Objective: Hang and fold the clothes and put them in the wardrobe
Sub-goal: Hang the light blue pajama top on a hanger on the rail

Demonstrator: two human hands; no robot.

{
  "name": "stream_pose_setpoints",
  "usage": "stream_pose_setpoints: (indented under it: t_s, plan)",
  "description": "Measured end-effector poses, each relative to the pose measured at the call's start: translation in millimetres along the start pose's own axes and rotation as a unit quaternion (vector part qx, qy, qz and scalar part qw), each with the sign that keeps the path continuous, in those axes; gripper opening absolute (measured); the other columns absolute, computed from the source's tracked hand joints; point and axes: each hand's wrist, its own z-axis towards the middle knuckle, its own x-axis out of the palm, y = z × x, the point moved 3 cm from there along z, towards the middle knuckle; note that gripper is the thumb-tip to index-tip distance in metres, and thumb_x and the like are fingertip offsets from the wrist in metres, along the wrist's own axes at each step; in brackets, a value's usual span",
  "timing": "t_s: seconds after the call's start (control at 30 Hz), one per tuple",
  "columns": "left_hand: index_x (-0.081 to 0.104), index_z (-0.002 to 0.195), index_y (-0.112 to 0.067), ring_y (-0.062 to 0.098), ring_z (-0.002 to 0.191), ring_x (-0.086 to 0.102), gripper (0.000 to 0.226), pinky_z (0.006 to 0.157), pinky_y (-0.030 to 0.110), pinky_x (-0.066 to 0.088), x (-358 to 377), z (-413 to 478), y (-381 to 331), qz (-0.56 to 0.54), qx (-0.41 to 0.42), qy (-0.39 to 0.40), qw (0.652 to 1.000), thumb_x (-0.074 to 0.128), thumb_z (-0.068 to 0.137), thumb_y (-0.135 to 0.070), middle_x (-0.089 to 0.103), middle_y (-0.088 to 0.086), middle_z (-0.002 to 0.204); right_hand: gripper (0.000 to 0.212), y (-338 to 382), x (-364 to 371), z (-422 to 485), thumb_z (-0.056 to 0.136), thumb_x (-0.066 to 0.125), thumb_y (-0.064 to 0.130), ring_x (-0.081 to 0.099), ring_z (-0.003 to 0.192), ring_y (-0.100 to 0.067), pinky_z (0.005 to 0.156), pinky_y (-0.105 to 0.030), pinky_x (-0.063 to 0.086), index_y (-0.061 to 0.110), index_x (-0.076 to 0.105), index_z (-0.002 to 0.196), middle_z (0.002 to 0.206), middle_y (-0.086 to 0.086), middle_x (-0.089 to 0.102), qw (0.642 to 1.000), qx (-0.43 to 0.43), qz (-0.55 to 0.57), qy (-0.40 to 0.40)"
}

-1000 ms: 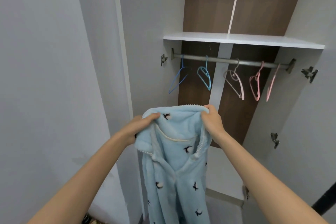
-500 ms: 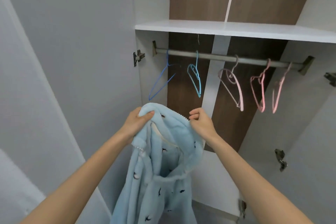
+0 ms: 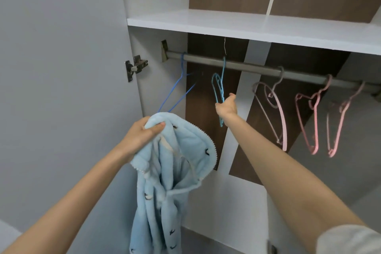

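A fluffy light-blue garment (image 3: 165, 181) with small dark bird marks hangs down from my left hand (image 3: 142, 134), which grips its collar in front of the open wardrobe. My right hand (image 3: 225, 106) is stretched out to the grey rail (image 3: 257, 69) and grips the lower part of a teal hanger (image 3: 219, 86) that hangs there. A thin blue wire hanger (image 3: 179, 90) hangs at the rail's left end, just above the garment.
Three pink hangers (image 3: 309, 113) hang on the right half of the rail. A white shelf (image 3: 247, 24) runs just above the rail. The open wardrobe door (image 3: 61, 68) with its hinge (image 3: 135, 67) stands at the left.
My right hand has let go of the garment and reached up to take hold of the teal hanger. The garment now hangs from my left hand alone. The view has moved closer to the wardrobe.
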Motion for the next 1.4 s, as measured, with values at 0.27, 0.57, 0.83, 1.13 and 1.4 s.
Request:
stream_pose_setpoints:
  t_s: [0.27, 0.57, 0.83, 1.13, 1.4]
  plan:
    - [0.063, 0.108, -0.019, 0.014, 0.085, 0.069, 0.023, 0.064, 0.024, 0.052, 0, 33, 3, -0.026, -0.040, -0.003, 0.999, 0.062, 0.089, -0.033, 0.071, 0.001, 0.099, 0.032, 5, 2, 30, 0.103, 0.029, 0.015, 0.058, 0.106, -0.034, 0.080, -0.036, 0.046, 0.006, 0.046, 0.129, 0.118, -0.018, 0.059, 0.993, -0.047, -0.013, -0.105]
    - [0.063, 0.105, -0.014, 0.021, 0.089, 0.068, 0.025, 0.071, 0.030, 0.054, 10, 42, -2, 0.017, -0.032, 0.026, 0.999, 0.062, 0.089, -0.034, 0.070, 0.006, 0.098, 0.033, 6, -27, 20, 0.103, 0.031, 0.015, 0.059, 0.101, -0.030, 0.073, -0.031, 0.041, 0.008, 0.049, 0.129, 0.114, -0.016, 0.061, 0.985, -0.081, -0.017, -0.151]
    - [0.052, 0.112, -0.018, 0.017, 0.090, 0.062, 0.044, 0.081, 0.035, 0.053, 9, 22, 9, 0.047, -0.032, 0.028, 0.998, 0.072, 0.080, -0.040, 0.062, 0.004, 0.109, 0.029, -21, -55, -54, 0.102, 0.037, 0.021, 0.060, 0.077, -0.015, 0.062, -0.021, 0.043, 0.013, 0.054, 0.125, 0.111, -0.009, 0.064, 0.980, -0.096, -0.047, -0.166]
    - [0.016, 0.148, -0.035, -0.008, 0.113, 0.033, 0.091, 0.093, 0.013, 0.026, 17, -30, 38, 0.066, 0.078, 0.097, 0.990, 0.071, 0.077, -0.048, 0.034, -0.038, 0.125, 0.025, -40, -79, -193, 0.098, 0.049, 0.027, 0.052, 0.074, 0.001, 0.055, -0.005, 0.031, 0.017, 0.065, 0.113, 0.108, 0.005, 0.065, 0.977, -0.128, -0.098, -0.137]
    - [-0.015, 0.136, -0.061, -0.004, 0.058, 0.036, 0.089, 0.055, 0.012, 0.031, 12, -91, 35, 0.214, 0.188, 0.112, 0.952, 0.058, 0.086, -0.049, 0.037, -0.023, 0.080, 0.017, -43, -89, -314, 0.097, 0.047, 0.035, 0.054, 0.063, 0.003, 0.050, -0.010, 0.031, 0.033, 0.063, 0.103, 0.084, 0.018, 0.062, 0.949, -0.171, -0.245, -0.099]
